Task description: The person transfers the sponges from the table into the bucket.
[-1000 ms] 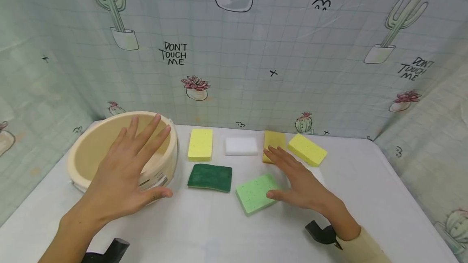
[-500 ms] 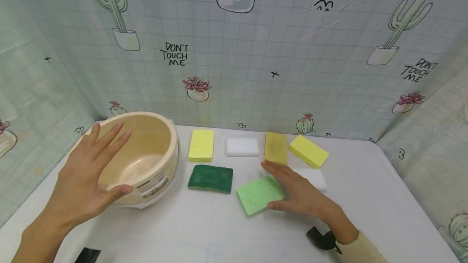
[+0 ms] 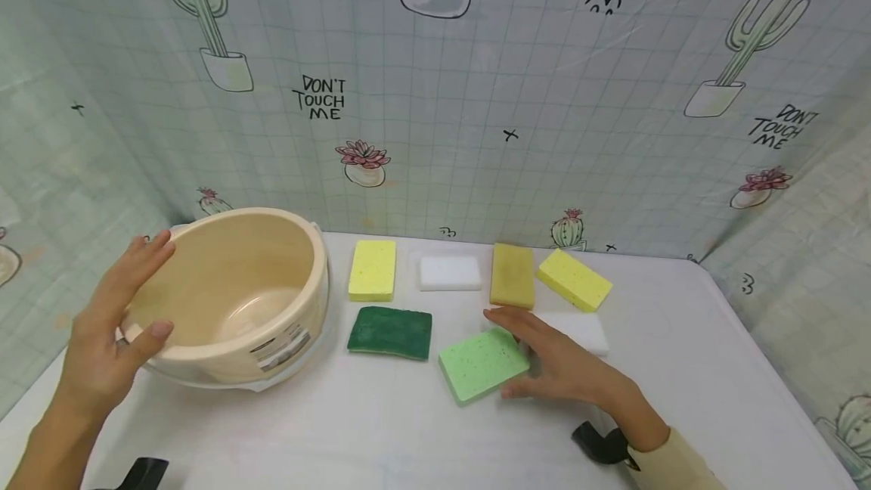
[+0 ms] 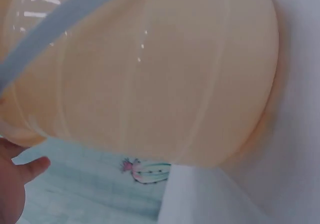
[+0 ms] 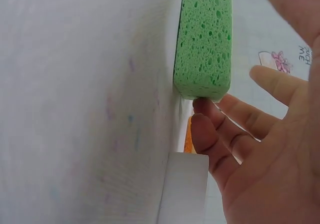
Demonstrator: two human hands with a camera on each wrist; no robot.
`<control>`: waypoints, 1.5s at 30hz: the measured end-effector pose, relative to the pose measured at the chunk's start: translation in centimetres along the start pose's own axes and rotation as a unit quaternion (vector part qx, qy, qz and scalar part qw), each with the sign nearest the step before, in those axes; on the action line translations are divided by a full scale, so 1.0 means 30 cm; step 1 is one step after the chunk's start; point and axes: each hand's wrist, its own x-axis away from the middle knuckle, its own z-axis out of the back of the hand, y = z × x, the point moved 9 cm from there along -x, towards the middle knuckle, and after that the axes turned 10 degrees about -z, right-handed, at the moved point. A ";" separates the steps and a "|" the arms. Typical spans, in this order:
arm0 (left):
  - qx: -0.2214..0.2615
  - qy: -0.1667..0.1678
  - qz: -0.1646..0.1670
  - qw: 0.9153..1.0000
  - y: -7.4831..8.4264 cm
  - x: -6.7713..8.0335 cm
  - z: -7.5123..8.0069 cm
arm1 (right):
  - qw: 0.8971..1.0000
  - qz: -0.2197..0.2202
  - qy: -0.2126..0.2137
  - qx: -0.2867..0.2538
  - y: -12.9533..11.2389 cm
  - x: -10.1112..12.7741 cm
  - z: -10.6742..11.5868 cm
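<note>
A cream bucket (image 3: 299, 324) with a pale handle stands at the left in the head view. My left hand (image 3: 105, 327) is at its left rim, thumb apart from the fingers; contact is hard to tell. In the left wrist view the bucket's ribbed side (image 4: 150, 74) fills most of the picture, with some fingers (image 4: 35, 169) at the lower left. A light green sponge (image 3: 479, 365) lies on the table. Spread around its right end is my right hand (image 3: 565, 358). In the right wrist view the thumb stands off the green sponge (image 5: 205, 39), and fingertips are by its end.
A dark green scouring pad (image 3: 390, 333), a yellow sponge (image 3: 372, 271) and a white sponge (image 3: 449, 273) lie between bucket and right hand. Behind that hand are a mustard sponge (image 3: 512, 274), another yellow sponge (image 3: 574, 280) and a white block (image 3: 581, 331). A patterned curtain (image 3: 435, 97) hangs behind.
My left hand has moved left from over the bucket to its left rim. The right hand has come down and closer around the green sponge's right end. The bucket and sponges stay put.
</note>
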 end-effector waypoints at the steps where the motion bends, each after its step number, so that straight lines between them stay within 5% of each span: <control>1: 0.017 0.008 0.009 1.000 -0.021 0.012 0.007 | 1.000 -0.001 -0.004 -0.004 0.001 0.000 -0.002; 6: 0.147 0.051 0.049 0.987 -0.114 0.062 0.021 | 0.999 -0.017 -0.022 -0.016 0.012 0.001 -0.010; 12: 0.334 0.079 0.054 0.938 -0.174 0.089 -0.002 | 0.999 -0.024 -0.032 -0.002 0.019 0.004 -0.011; 16: 0.374 0.089 0.064 0.921 -0.195 0.100 -0.004 | 0.999 -0.025 -0.038 0.002 0.026 0.007 -0.011; 27: 0.362 0.077 0.087 0.925 -0.215 0.120 -0.006 | 0.994 0.025 -0.065 -0.089 -0.001 0.033 -0.024; 37: 0.359 0.077 0.079 0.927 -0.205 0.121 0.003 | 0.985 -0.055 -0.061 -0.150 0.036 0.049 -0.060; 45: 0.369 0.097 0.068 0.922 -0.208 0.115 0.000 | 0.982 -0.068 -0.066 -0.165 0.041 0.053 -0.074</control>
